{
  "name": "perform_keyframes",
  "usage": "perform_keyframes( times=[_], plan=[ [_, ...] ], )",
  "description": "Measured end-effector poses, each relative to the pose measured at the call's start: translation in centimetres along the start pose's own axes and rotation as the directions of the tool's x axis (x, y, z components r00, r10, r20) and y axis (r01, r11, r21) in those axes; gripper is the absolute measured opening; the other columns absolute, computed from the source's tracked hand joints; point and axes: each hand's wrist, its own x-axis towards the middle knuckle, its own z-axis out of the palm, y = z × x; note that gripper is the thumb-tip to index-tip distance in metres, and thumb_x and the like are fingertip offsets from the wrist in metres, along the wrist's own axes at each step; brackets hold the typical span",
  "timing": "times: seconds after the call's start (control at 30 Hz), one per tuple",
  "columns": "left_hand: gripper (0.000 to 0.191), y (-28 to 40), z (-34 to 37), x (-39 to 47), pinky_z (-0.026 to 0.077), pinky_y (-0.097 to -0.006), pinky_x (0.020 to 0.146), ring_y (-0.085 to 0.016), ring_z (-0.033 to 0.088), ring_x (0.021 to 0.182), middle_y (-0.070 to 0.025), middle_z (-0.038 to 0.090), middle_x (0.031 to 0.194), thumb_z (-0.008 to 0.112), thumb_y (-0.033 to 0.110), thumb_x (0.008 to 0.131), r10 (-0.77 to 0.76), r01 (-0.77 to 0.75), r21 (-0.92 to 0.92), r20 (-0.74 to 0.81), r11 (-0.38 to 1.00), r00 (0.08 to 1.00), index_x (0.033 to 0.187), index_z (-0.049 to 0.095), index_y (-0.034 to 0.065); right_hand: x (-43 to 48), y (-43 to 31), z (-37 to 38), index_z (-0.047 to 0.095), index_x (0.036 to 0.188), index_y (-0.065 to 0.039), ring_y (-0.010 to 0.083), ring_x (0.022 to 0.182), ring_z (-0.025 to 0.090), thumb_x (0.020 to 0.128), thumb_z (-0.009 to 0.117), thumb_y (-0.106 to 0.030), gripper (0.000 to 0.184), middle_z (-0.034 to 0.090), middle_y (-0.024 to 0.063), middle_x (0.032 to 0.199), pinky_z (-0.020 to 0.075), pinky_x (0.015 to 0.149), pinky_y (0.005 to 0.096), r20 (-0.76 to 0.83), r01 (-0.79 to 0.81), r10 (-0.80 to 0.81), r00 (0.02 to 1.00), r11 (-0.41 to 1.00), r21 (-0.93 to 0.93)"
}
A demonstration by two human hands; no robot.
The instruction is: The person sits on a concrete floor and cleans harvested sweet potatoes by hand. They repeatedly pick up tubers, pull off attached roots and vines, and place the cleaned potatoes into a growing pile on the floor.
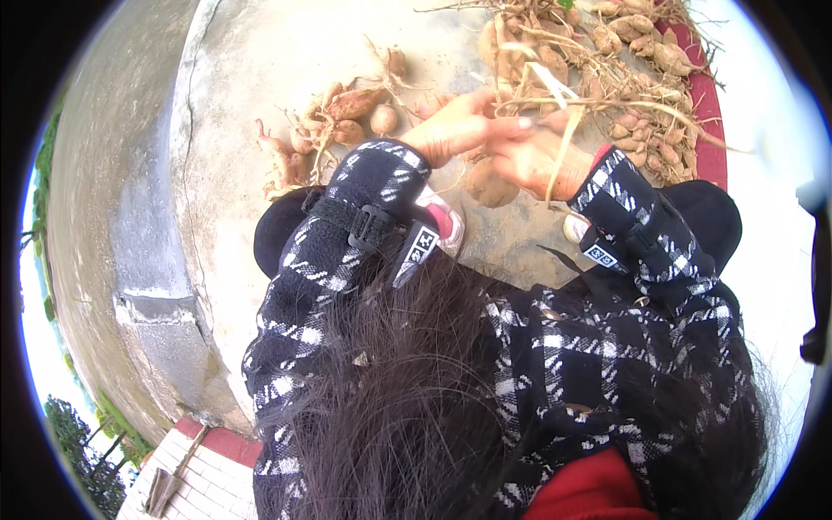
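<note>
My left hand (458, 123) reaches in from the left, its fingers curled around a dry sweet potato stem (604, 104) that runs off to the right. My right hand (539, 159) meets it from the other side; the fingers of both overlap, and what the right fingers grasp is hidden. A thin dry strand (564, 146) hangs across the back of the right hand. Just below the hands shows a large round sweet potato (491, 184); whether it touches the fingers I cannot tell. To the left lie reddish sweet potatoes (354, 104) with roots attached.
A big heap of sweet potatoes (669, 58) with tangled roots spreads at the upper right, along a red edge (712, 123). My shoes (448, 221) stand on the concrete floor (240, 84) below the hands. A wooden-handled tool (172, 478) lies on white tiles at lower left.
</note>
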Motion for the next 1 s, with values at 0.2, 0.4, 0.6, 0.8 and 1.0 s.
perform_keyframes(
  times=[0.2,0.4,0.6,0.8,1.0],
  plan=[
    [0.030,2.8,2.7,-1.7,0.046,-0.0275,0.076,-0.014,0.056,0.085,-0.0092,0.059,0.093,0.050,0.021,0.089,0.002,-0.080,-0.197,-0.370,0.977,0.929,0.112,0.046,0.0019,1.5,-1.2,-1.6,0.054,0.081,0.000,0.0283,0.080,0.057,0.065,0.054,-0.005,0.017,0.054,0.0115,0.086,0.0499,0.060,0.0343,-0.022,-0.046,0.044,0.999,0.993,-0.107],
    [0.016,1.7,3.3,-3.1,0.047,-0.0280,0.062,-0.015,0.054,0.067,-0.0085,0.055,0.078,0.040,0.020,0.093,-0.174,-0.222,-0.454,-0.679,0.863,0.713,0.094,0.038,0.0041,1.6,-1.4,-3.1,0.057,0.084,-0.003,0.0252,0.076,0.058,0.069,0.059,-0.008,0.016,0.056,0.0087,0.090,0.0491,0.059,0.0327,-0.211,-0.021,0.028,0.977,0.999,0.037],
    [0.015,-0.7,1.8,-6.9,0.045,-0.0273,0.057,-0.014,0.051,0.074,-0.0093,0.052,0.088,0.038,0.012,0.091,-0.184,-0.447,-0.490,-0.801,0.748,0.570,0.103,0.036,0.0027,3.6,3.4,-4.2,0.057,0.081,-0.004,0.0238,0.066,0.058,0.075,0.061,-0.012,0.011,0.055,0.0087,0.078,0.0461,0.057,0.0289,-0.202,-0.265,0.337,0.920,0.912,0.313],
    [0.005,-0.9,0.2,-10.2,0.041,-0.0254,0.059,-0.012,0.049,0.064,-0.0010,0.050,0.072,0.048,0.013,0.088,-0.411,-0.500,-0.556,-0.830,0.664,0.377,0.086,0.045,0.0088,9.1,7.9,2.1,0.060,0.086,-0.003,0.0098,0.064,0.059,0.083,0.058,-0.020,0.017,0.060,0.0028,0.075,0.0460,0.053,0.0214,0.338,-0.560,0.621,0.707,0.200,0.804],
    [0.015,-3.6,-4.5,-10.9,0.042,-0.0255,0.065,-0.014,0.051,0.072,-0.0049,0.053,0.086,0.047,0.002,0.085,-0.386,-0.665,-0.454,-0.885,0.592,0.261,0.099,0.044,0.0055,18.4,9.5,12.2,0.061,0.086,0.002,0.0217,0.073,0.061,0.070,0.068,-0.044,0.049,0.063,0.0155,0.073,0.0479,0.067,0.0325,0.275,-0.683,0.710,0.648,0.381,0.624]
  ],
)
